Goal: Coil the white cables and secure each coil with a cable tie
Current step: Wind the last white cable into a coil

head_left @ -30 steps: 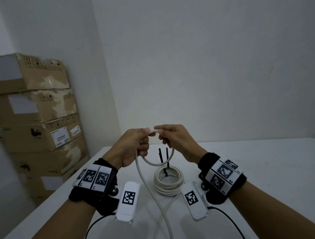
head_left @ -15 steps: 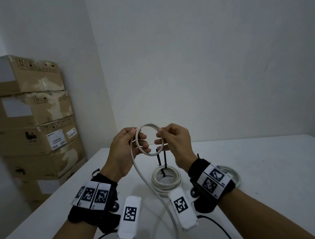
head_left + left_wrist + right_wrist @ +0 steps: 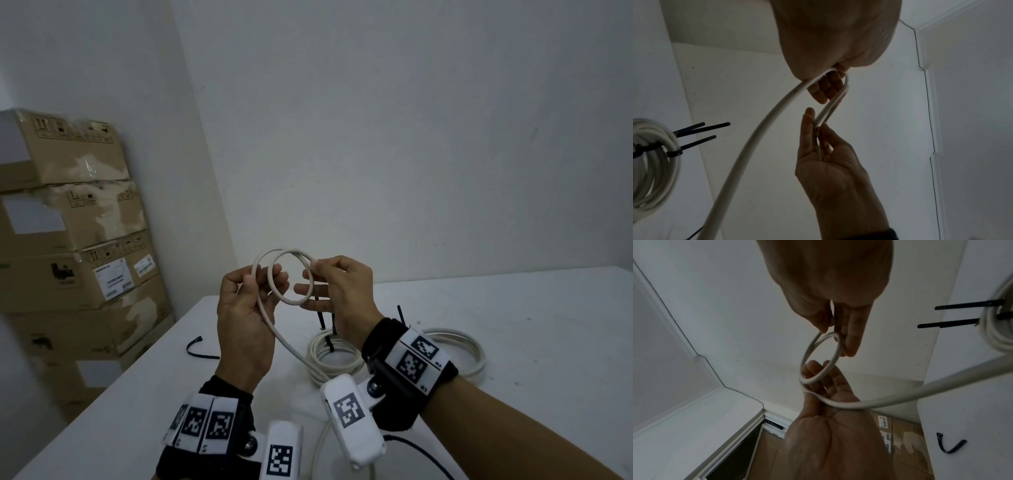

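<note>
A white cable [image 3: 291, 277] is held up above the table in two small overlapping loops. My left hand [image 3: 253, 291] grips the loops on their left side, fingers curled round them, and the cable's free length [image 3: 274, 329] runs down from the palm to the table. My right hand [image 3: 329, 281] pinches the right side of the loops between thumb and forefinger. In the right wrist view the loop [image 3: 822, 356] spans between the two hands. In the left wrist view the cable [image 3: 756, 138] trails down past the right hand [image 3: 828, 162].
A tied white coil [image 3: 334, 356] with black cable ties [image 3: 322, 318] sticking up lies on the white table [image 3: 513, 308] below my hands. A second coil [image 3: 459, 346] lies to the right. A loose black cable tie [image 3: 200, 349] lies left. Cardboard boxes [image 3: 68, 240] are stacked against the left wall.
Both hands have risen. The single hanging loop was turned upright, and a second loop now overlaps it. The hands have moved slightly apart.
</note>
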`<state>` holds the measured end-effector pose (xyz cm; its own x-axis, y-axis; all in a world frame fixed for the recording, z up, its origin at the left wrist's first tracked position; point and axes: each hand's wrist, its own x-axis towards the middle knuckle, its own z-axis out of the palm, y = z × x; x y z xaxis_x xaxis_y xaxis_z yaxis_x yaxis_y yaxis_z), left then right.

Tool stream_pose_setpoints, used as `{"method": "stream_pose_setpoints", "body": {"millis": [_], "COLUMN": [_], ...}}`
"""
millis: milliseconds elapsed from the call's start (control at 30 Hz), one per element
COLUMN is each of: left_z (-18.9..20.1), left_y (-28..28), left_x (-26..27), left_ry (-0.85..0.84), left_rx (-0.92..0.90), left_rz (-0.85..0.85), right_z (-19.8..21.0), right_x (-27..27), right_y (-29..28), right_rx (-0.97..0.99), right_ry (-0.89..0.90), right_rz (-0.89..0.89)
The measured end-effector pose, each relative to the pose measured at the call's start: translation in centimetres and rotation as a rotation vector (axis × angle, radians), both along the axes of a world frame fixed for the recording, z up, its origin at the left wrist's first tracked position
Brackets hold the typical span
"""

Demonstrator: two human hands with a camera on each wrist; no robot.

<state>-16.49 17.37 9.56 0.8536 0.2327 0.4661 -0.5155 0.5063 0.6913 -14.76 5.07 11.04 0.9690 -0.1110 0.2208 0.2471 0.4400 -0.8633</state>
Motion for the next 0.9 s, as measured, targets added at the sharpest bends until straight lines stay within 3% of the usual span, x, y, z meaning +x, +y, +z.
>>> {"method": "stream_pose_setpoints", "body": {"millis": [200, 333, 467, 533, 633, 733, 800, 900], "left_z": [-1.0, 1.3, 4.3, 4.7, 4.1, 3.1, 2.6, 3.0], "left_y": [1.0, 2.7, 3.0, 2.4, 1.6, 0.9, 0.9, 1.6], "left_x": [-0.5, 0.3, 0.9, 1.0, 1.8, 2.1, 1.8, 1.3], "left_ry": [0.162, 0.364, 0.457, 0.443, 0.365, 0.355, 0.376, 0.396], "left_rx": [0.104, 0.229, 0.625, 0.73, 0.596, 0.426, 0.432, 0.592], "left_rz": [-0.115, -0.193, -0.286, -0.261, -0.165, -0.15, -0.189, -0.247], "right_z": [-0.6, -0.8, -0.6, -0.7, -1.1, -1.5, -1.6, -1.7], "right_x": [1.0, 1.2, 1.1, 1.2, 1.3, 1.1, 1.1, 1.4], "right_y": [-0.1, -0.5, -0.5, -0.5, -0.2, 0.1, 0.1, -0.3], "right_rx": [-0.245, -0.467, -0.581, -0.605, -0.648, -0.596, -0.512, -0.512], "right_ry": [-0.155, -0.256, -0.341, -0.403, -0.469, -0.422, -0.362, -0.368], "right_rz": [-0.2, -0.213, -0.219, -0.259, -0.321, -0.308, -0.245, -0.177]}}
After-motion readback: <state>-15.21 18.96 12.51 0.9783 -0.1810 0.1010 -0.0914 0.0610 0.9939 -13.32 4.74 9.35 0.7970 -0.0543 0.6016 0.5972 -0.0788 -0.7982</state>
